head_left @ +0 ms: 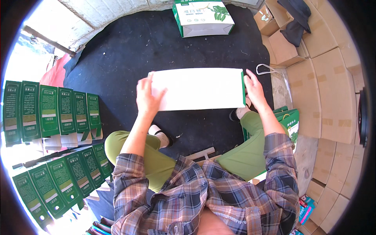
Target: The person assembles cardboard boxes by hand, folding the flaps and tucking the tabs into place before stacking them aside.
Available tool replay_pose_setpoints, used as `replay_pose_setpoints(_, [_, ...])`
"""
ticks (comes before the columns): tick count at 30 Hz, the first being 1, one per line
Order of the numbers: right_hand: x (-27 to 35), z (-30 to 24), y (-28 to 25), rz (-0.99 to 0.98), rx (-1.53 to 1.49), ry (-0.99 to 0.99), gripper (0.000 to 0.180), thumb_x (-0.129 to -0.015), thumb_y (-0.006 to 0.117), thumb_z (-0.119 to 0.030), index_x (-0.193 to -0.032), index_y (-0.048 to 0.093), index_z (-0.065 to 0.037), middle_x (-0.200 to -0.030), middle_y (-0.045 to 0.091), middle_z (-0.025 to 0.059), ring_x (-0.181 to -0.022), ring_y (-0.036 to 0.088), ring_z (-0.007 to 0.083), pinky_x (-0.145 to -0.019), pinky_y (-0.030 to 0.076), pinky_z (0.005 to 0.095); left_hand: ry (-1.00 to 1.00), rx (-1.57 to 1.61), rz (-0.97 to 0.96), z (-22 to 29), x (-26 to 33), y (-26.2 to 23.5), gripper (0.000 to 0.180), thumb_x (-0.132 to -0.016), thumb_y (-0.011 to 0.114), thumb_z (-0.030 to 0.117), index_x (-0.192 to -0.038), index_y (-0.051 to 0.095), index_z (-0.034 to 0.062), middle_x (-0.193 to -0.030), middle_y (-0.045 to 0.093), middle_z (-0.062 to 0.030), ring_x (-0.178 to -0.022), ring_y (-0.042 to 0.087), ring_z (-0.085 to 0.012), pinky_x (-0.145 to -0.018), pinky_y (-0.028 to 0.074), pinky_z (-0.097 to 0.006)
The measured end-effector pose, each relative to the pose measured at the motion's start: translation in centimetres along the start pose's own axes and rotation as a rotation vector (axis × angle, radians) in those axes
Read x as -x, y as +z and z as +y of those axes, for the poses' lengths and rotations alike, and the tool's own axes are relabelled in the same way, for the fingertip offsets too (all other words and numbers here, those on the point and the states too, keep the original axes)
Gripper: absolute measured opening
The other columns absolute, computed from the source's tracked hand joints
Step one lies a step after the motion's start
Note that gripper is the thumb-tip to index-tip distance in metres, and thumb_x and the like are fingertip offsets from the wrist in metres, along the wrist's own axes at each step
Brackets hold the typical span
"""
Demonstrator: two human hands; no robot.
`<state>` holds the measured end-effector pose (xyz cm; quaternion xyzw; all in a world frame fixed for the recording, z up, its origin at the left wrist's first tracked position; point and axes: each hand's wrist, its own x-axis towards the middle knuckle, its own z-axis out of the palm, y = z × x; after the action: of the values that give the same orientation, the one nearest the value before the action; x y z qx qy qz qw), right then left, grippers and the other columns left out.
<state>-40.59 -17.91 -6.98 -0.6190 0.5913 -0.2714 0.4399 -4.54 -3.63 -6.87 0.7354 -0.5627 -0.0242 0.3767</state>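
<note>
A long cardboard gift box (199, 89) is between my two hands, its plain white face up and a strip of green showing along its right end. My left hand (148, 96) grips the left end, with the thumb lying over the white face and the fingers around the edge. At the opposite end, my right hand (254, 89) presses against the green side; part of its fingers is hidden behind the edge. What lies under the box cannot be seen.
A green and white gift box (205, 19) stands on the black floor sheet (129, 51) ahead. Rows of green cartons (49, 111) line the left. Brown cardboard boxes (333, 94) are stacked at right, near a white cord handle (266, 69). Green bags (290, 119) stand beside my right leg.
</note>
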Motion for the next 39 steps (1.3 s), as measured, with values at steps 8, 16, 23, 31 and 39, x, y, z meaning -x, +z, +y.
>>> replay_pose_setpoints(8, [-0.5,3.5,0.2,-0.32,-0.162,0.691,0.069,-0.09,0.039,-0.068,-0.123,0.058,-0.01,-0.121,0.057,0.0142,-0.105,0.056,0.0329,-0.087,0.043,0.0581,-1.194,0.698,-0.37,-6.9,0.3,0.3,0.072,-0.092,0.045,0.059,-0.141,0.036,0.0077,-0.136,0.046,-0.0146,-0.122,0.046,-0.0283,-0.09,0.044,-0.051])
replay_pose_setpoints(16, [0.1,4.1,-0.3,-0.497,-0.282,0.57,0.053,-0.09,0.056,-0.051,-0.115,0.06,-0.003,-0.107,0.064,0.0077,-0.094,0.061,0.0169,-0.084,0.047,0.0323,-1.265,1.262,-0.565,-5.3,0.4,-1.0,0.061,-0.091,0.058,0.028,-0.139,0.036,-0.004,-0.128,0.053,-0.0211,-0.109,0.058,-0.0262,-0.091,0.048,-0.036])
replay_pose_setpoints(23, [0.9,-0.7,-1.3,-0.175,-0.411,0.426,0.049,-0.093,0.052,-0.046,-0.125,0.052,-0.009,-0.102,0.059,0.0072,-0.088,0.06,0.0187,-0.071,0.05,0.0389,-0.938,1.044,-0.359,-4.1,0.9,-2.5,0.07,-0.087,0.056,0.015,-0.149,0.023,0.0069,-0.121,0.055,-0.0111,-0.114,0.051,-0.0232,-0.095,0.04,-0.052])
replay_pose_setpoints(31, [0.6,2.0,0.4,-0.289,-0.342,0.398,0.033,-0.094,0.053,-0.026,-0.123,0.057,-0.012,-0.119,0.062,0.0028,-0.106,0.059,0.02,-0.086,0.045,0.0425,-1.055,1.082,-0.277,-6.4,2.7,-0.4,0.031,-0.092,0.052,0.027,-0.11,0.062,0.0046,-0.112,0.062,-0.0067,-0.102,0.055,-0.0212,-0.086,0.047,-0.046])
replay_pose_setpoints(39, [0.4,5.4,0.9,-0.302,-0.088,0.462,0.029,-0.091,0.053,-0.012,-0.12,0.06,-0.012,-0.109,0.065,0.0036,-0.094,0.062,0.0153,-0.074,0.049,0.0321,-1.078,0.904,-0.44,-7.4,3.8,0.3,0.028,-0.091,0.056,0.021,-0.113,0.06,0.0036,-0.105,0.065,-0.0112,-0.1,0.061,-0.0222,-0.082,0.052,-0.042])
